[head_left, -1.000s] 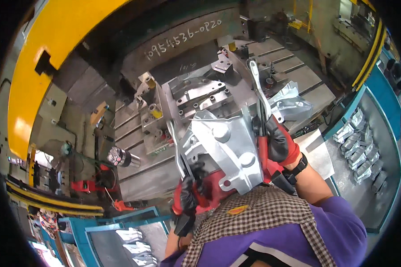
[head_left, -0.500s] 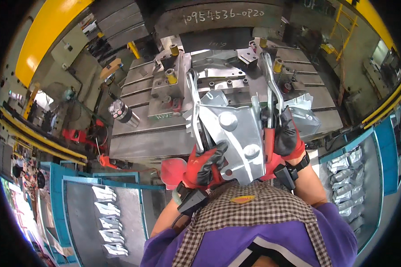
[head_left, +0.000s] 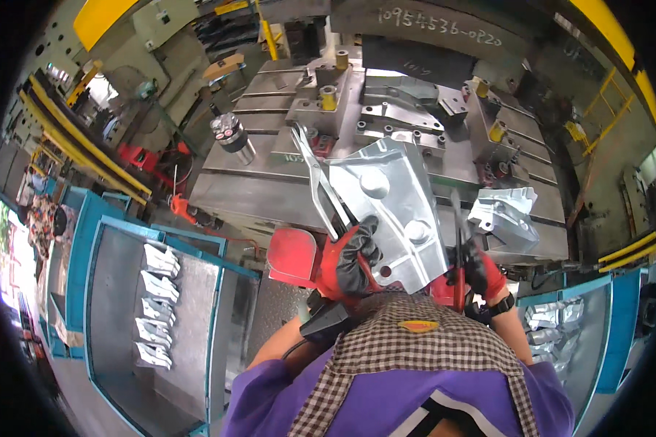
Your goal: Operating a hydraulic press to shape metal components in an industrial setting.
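Note:
My left hand, in a red and black glove, is closed around the lower edge of a bent silver sheet-metal panel. The same hand also grips a pair of long metal tongs, pointing up and away along the panel's left side. The panel is tilted in front of my apron and has two round raised bosses. To its right, my gloved right hand is closed on red-handled tongs, whose upper end is blurred. These tongs look apart from the panel's right edge, though blur hides the exact gap.
Ahead stands a press die with guide posts on a slotted bed. Formed metal pieces lie at its right front. A tumbler stands left. Blue-edged bins hold parts on both sides; a red stool is below.
The view has turned left, so the press bed sits further right and higher. My right hand and its tongs have dropped lower, away from the die. The panel remains in my left hand.

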Available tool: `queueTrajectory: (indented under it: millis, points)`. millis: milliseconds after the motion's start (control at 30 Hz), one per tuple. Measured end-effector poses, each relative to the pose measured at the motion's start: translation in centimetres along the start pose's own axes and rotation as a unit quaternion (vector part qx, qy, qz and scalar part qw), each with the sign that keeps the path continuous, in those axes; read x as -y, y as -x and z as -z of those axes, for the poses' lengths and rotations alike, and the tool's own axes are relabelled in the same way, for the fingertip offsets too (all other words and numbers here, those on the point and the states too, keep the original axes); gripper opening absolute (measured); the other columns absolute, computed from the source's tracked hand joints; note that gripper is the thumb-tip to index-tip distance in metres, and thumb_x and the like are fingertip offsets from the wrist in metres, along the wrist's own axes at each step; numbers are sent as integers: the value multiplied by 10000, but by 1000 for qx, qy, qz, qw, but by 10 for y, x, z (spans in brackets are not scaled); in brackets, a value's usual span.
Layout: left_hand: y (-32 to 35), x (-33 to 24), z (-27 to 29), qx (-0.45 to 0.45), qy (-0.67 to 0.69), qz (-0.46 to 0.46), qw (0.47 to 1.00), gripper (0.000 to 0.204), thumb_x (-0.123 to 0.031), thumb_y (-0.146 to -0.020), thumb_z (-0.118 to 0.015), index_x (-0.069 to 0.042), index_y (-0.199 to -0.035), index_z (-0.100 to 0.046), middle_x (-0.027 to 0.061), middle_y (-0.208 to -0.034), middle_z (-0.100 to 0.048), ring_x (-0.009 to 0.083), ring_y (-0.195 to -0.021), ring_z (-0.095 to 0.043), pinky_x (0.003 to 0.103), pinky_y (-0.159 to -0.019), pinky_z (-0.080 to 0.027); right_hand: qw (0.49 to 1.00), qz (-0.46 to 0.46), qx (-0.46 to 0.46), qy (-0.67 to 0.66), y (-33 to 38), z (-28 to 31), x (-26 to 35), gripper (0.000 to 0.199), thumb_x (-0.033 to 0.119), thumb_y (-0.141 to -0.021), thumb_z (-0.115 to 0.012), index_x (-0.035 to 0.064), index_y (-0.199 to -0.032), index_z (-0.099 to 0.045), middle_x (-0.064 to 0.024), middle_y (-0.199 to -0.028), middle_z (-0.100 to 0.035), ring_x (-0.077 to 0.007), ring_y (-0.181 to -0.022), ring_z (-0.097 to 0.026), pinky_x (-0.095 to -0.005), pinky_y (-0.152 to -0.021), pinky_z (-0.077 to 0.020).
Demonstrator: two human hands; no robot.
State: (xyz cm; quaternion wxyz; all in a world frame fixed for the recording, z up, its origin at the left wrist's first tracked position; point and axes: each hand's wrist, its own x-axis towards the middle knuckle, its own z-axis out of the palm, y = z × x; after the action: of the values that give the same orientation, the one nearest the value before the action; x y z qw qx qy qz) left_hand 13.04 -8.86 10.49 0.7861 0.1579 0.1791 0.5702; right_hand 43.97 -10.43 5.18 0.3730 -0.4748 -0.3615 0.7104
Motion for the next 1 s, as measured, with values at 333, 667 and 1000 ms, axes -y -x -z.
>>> queueTrajectory:
  millis: [333, 667, 1000]
  points:
    - [0, 13, -5, -11, 70, -88, 994, 330, -159, -891, -515, 31, -1160, -519, 24, -840, -527, 134, -712, -476, 313, -696, -410, 990, -48, -83, 99, -16, 15, -38, 418, 410, -929, -459, 22, -1050, -555, -107, -851, -625, -240, -701, -623, -353, -628, -518]
    - [-7, 6, 7, -35, 68, -79, 994, 338, -194, -908, -509, -5, -1188, -518, 13, -756, -506, 151, -708, -489, 305, -679, -429, 854, 18, -188, 484, 6, 30, -37, 302, 331, -904, -504, 68, -1042, -559, -99, -886, -643, -212, -724, -633, -337, -634, -484]
    - [-6, -5, 13, -16, 68, -98, 993, 293, -185, -883, -537, -61, -1149, -531, -7, -805, -534, 147, -749, -510, 300, -649, -458, 502, 103, -365, 777, -5, 134, 39, 476, 320, -781, -600, 90, -1189, -516, -174, -1121, -550, -364, -1031, -519, -432, -895, -413]
